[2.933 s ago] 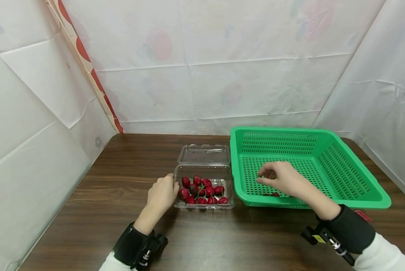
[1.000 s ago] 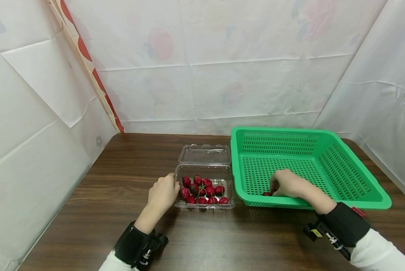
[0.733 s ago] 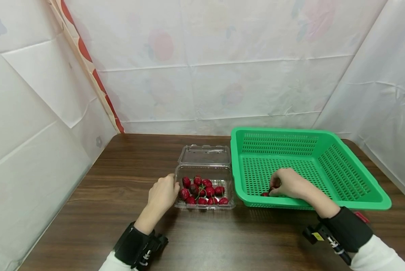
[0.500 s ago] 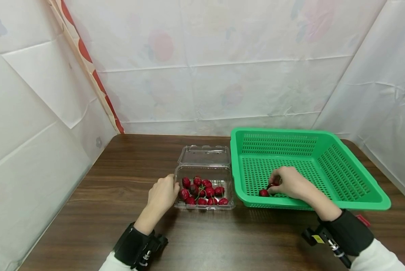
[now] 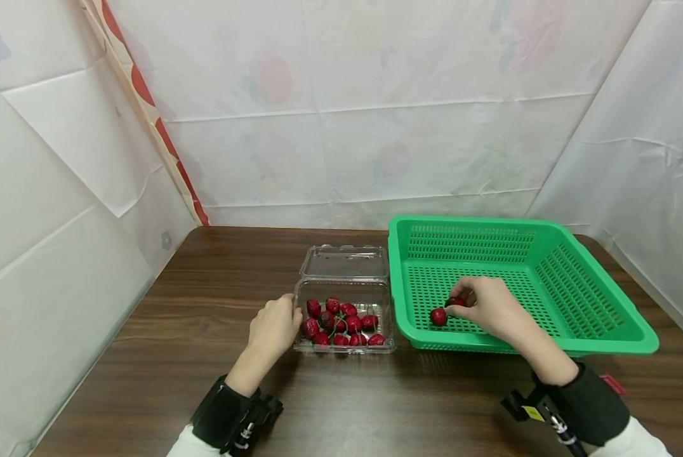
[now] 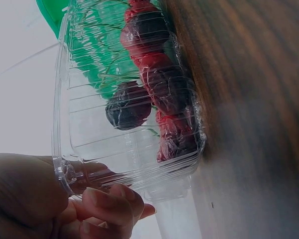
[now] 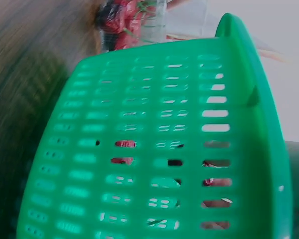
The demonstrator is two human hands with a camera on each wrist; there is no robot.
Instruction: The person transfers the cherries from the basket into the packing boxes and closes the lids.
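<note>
Head view: the right hand [image 5: 484,308] pinches one cherry [image 5: 457,301] in the green basket [image 5: 572,292] — a second cherry [image 5: 438,317] beside its thumb — while the left hand [image 5: 275,324] grips the clear box [image 5: 341,289] of cherries [image 5: 341,322]. The yellow label [image 5: 533,413] seems too small to read.

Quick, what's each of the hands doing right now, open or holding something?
Left hand: closed, holding the box by its side.
Right hand: closed, pinching a cherry.

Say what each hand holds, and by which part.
The left hand holds the clear box by its left rim. The right hand holds a cherry, seemingly by the fruit itself; whether the second cherry is also held cannot be told.
</note>
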